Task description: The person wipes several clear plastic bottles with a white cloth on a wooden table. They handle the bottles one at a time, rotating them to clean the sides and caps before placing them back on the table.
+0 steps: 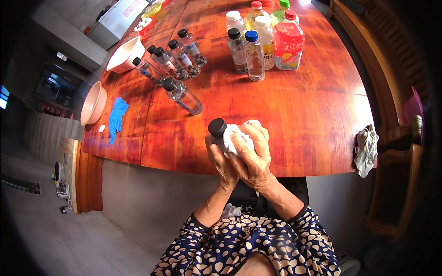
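Over the near edge of the table, both my hands are closed round a small bottle with a black cap [217,127]. My left hand [222,164] grips the bottle from the left and below. A white cloth [229,140] is wrapped against the bottle's side, and my right hand [255,158] presses it there with bent fingers. Most of the bottle's body is hidden by the cloth and fingers. Beyond my hands, a clear bottle with a black cap [185,97] stands on the table, nearest of a group of similar bottles [186,62].
On the reddish wooden table [294,119] stand several capped drink bottles [289,43] at the far right. A blue glove or cloth [118,117], a pink bowl [94,103] and a pink basket [126,56] are at the left. A grey cloth [366,149] hangs at the right corner.
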`<state>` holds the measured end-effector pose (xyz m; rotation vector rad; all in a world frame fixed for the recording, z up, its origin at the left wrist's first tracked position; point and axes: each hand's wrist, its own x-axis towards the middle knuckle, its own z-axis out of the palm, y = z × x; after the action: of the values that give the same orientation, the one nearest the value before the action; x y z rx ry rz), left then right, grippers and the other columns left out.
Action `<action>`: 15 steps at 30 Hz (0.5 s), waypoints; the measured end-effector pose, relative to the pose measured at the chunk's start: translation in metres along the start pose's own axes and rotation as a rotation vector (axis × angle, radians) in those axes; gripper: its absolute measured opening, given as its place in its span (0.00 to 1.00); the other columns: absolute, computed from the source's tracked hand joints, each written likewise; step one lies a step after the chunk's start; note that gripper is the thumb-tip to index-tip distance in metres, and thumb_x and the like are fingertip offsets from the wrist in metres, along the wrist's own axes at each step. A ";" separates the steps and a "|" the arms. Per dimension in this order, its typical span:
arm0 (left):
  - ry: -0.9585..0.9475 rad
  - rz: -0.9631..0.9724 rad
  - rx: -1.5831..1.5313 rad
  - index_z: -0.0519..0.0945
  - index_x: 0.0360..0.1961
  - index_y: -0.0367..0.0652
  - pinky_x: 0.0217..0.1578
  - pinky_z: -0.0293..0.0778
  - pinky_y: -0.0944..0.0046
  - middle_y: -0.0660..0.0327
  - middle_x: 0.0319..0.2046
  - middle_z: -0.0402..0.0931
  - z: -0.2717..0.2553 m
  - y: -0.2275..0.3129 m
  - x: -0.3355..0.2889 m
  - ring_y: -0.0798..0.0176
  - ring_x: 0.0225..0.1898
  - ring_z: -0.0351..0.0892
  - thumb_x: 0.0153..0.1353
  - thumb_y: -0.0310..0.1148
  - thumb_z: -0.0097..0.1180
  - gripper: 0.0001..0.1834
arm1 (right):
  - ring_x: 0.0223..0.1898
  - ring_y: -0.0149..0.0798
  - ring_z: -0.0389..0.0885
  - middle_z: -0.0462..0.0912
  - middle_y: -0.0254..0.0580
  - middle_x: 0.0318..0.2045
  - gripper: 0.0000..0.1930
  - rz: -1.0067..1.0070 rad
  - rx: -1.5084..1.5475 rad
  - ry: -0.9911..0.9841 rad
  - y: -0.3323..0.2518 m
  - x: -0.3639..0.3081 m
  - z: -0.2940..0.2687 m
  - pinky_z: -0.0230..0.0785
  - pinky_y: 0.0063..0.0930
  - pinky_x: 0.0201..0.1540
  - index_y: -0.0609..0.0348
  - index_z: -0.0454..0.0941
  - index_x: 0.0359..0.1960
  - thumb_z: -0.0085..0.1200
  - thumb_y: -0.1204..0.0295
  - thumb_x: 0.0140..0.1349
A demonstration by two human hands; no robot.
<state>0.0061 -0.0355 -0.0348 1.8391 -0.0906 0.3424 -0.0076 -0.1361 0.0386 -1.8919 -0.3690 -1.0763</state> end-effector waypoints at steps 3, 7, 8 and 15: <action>0.009 0.049 0.094 0.67 0.49 0.36 0.48 0.69 0.54 0.56 0.44 0.71 0.002 0.010 0.001 0.57 0.44 0.74 0.64 0.44 0.48 0.22 | 0.47 0.55 0.71 0.73 0.52 0.45 0.22 -0.149 0.007 0.021 0.004 -0.003 -0.003 0.66 0.48 0.50 0.61 0.77 0.43 0.60 0.80 0.40; -0.074 -0.038 -0.539 0.68 0.43 0.41 0.40 0.68 0.60 0.61 0.39 0.70 0.001 0.037 0.006 0.64 0.39 0.69 0.64 0.64 0.33 0.33 | 0.45 0.51 0.71 0.74 0.48 0.43 0.15 0.052 0.183 0.050 0.010 -0.006 -0.004 0.66 0.41 0.47 0.61 0.77 0.39 0.58 0.76 0.47; -0.141 -0.076 -0.549 0.68 0.47 0.42 0.45 0.67 0.60 0.61 0.42 0.71 -0.004 0.028 0.005 0.64 0.44 0.70 0.63 0.67 0.28 0.37 | 0.45 0.51 0.71 0.74 0.49 0.43 0.13 0.141 0.234 0.025 0.008 -0.004 -0.005 0.67 0.40 0.47 0.62 0.76 0.39 0.56 0.76 0.50; -0.060 -0.115 -0.540 0.69 0.46 0.39 0.43 0.67 0.66 0.61 0.41 0.70 0.001 0.027 -0.002 0.68 0.42 0.69 0.63 0.66 0.33 0.36 | 0.46 0.48 0.74 0.76 0.49 0.41 0.11 0.324 0.417 -0.233 0.022 0.021 -0.017 0.67 0.35 0.48 0.64 0.75 0.40 0.46 0.71 0.61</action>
<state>-0.0020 -0.0447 -0.0108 1.3125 -0.1060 0.1601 0.0090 -0.1651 0.0463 -1.6294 -0.3695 -0.5170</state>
